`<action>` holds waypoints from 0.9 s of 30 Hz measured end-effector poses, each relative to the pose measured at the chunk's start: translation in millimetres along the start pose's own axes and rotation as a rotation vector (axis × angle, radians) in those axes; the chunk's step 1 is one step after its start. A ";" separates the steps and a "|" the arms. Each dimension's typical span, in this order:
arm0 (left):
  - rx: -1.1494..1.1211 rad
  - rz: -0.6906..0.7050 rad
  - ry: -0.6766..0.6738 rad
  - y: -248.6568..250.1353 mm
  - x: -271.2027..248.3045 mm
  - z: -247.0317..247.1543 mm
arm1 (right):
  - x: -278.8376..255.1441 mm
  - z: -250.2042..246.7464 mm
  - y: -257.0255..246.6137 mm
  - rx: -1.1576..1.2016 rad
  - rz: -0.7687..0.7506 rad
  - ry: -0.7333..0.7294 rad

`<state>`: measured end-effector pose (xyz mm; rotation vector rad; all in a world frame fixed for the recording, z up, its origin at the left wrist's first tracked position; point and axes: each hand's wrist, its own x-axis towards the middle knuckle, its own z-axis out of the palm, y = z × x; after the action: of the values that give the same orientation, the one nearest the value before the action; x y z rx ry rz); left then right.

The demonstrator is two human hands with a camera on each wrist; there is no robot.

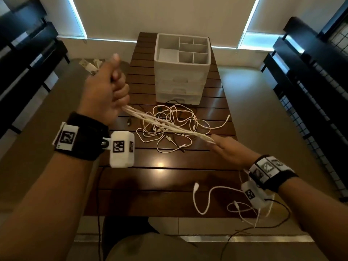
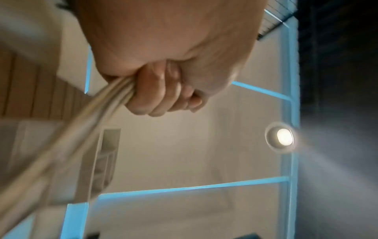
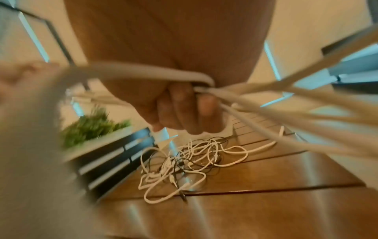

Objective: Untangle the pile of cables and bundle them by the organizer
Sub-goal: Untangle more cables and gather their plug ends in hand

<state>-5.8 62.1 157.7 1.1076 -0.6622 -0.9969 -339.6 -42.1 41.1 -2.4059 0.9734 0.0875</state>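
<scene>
A white cable folded into several strands (image 1: 169, 127) stretches taut in the air between my hands. My left hand (image 1: 111, 91) is raised at the left, fist gripping one end of the strands (image 2: 85, 122), thumb up. My right hand (image 1: 226, 149) is lower at the right, fingers curled round the other end (image 3: 235, 100). Below the strands a tangled pile of white and black cables (image 1: 180, 110) lies on the dark slatted wooden table (image 1: 160, 181). The white organizer (image 1: 181, 72), with open top compartments and drawers, stands behind the pile.
A loose white cable tail (image 1: 205, 196) hangs near my right wrist over the table's front right. A small black connector (image 1: 129, 121) lies left of the pile. Dark benches flank the table. A green plant (image 3: 94, 126) shows in the right wrist view.
</scene>
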 end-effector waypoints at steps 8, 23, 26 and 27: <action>-0.240 -0.077 0.034 -13.2 -14.7 4.4 | -5.5 34.6 11.9 0.023 0.059 -0.206; -0.150 -0.203 0.010 -76.0 -7.0 15.1 | 116.1 -16.2 -35.5 0.137 0.081 -0.291; -0.148 -0.213 0.052 -78.4 3.6 5.7 | 115.6 -22.8 -37.2 -0.239 0.107 -0.556; -0.148 -0.218 0.061 -79.7 6.4 2.4 | 110.7 -25.2 -37.0 -0.401 0.118 -0.617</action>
<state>-30.5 46.2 83.2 1.0907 -0.4171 -1.1737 -237.0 -102.2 51.6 -2.4071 0.8470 1.0879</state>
